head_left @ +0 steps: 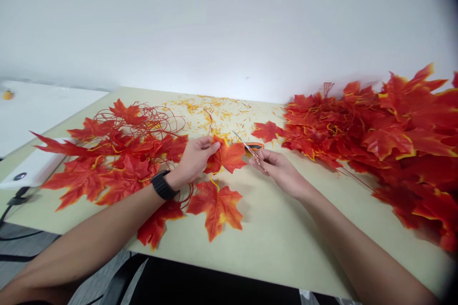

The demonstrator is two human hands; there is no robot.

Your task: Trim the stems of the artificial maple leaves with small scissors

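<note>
Near the middle of the table, my left hand (196, 158) pinches the upper left part of an orange-red artificial maple leaf (231, 155). A second leaf (217, 207) hangs or lies just below it, with a yellow stem at its top. To the right, my right hand (277, 169) is closed round small metal scissors (255, 153), whose blades point up and left, beside the held leaf's right edge. Behind the scissors lies an orange and black object (255, 146), partly hidden. Red leaves (125, 176) with tangled red stems (157, 119) lie to the left of my left hand.
A large heap of red leaves (358, 138) covers the table's right side. Yellow and orange scraps (218, 109) are scattered at the back, near the wall. A white device (34, 167) with a black cable stands on the pale table (279, 248) at the left.
</note>
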